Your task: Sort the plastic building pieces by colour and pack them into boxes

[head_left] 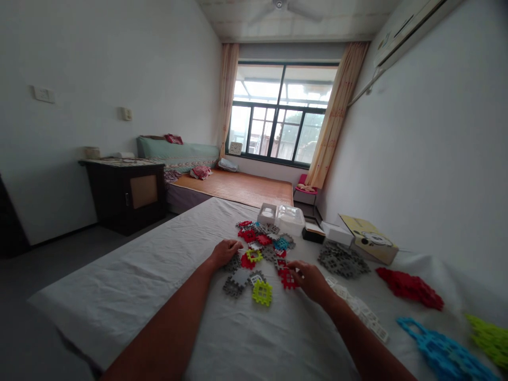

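Interlocking plastic pieces in red, grey, blue and yellow-green lie in a loose pile on the white-covered table. My left hand (226,252) is at the pile's left edge, its fingers curled; whatever they may hold is hidden. With thumb and fingers, my right hand (307,278) pinches a red piece (288,279) on the pile's right side. Nearest to me lies a yellow-green piece (262,293), beside some grey pieces (235,284). A blue piece (281,243) sits farther back.
Sorted heaps lie to the right: grey (343,260), white (357,307), red (409,287), blue (448,349) and yellow-green (490,338). Behind the pile stand a clear plastic box (291,219), a black box (313,233) and a yellow box (369,239).
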{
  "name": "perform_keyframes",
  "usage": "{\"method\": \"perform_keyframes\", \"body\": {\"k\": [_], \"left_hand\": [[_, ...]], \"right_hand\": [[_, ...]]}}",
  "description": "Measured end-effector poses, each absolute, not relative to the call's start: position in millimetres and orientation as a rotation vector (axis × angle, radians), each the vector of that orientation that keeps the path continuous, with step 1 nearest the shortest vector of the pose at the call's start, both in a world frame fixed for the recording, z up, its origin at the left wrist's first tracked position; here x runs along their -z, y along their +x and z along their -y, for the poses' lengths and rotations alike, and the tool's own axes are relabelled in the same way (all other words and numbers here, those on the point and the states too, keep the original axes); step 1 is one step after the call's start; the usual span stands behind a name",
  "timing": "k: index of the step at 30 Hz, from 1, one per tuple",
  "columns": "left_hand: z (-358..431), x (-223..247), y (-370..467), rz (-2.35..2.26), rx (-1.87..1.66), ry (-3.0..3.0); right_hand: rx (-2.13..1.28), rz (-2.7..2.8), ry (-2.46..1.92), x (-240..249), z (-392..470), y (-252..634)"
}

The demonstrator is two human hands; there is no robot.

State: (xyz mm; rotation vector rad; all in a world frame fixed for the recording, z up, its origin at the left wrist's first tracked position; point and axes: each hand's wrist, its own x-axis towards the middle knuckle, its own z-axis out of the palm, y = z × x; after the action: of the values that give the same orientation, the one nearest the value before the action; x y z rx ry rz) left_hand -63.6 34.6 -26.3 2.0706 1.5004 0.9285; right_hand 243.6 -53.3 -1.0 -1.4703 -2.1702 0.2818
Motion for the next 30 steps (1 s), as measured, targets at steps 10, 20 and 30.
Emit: {"method": "perform_keyframes", "body": {"k": [10,20,30], "left_hand": [[-37.4,20.7,-63.4,-1.373,-0.946,2.043],[-48.1,20.3,-68.0,-1.471,-0.828,2.094],[-42.7,16.8,-65.1,-1.521,-0.838,2.131]], "right_hand": [[-0.337,2.347,-1.362,-12.6,68.5,246.1],[0.324,1.748,-1.992,-43.8,112.9,463.1],[0.303,1.814,-2.094,-11.5,98.8,561.1]]}}
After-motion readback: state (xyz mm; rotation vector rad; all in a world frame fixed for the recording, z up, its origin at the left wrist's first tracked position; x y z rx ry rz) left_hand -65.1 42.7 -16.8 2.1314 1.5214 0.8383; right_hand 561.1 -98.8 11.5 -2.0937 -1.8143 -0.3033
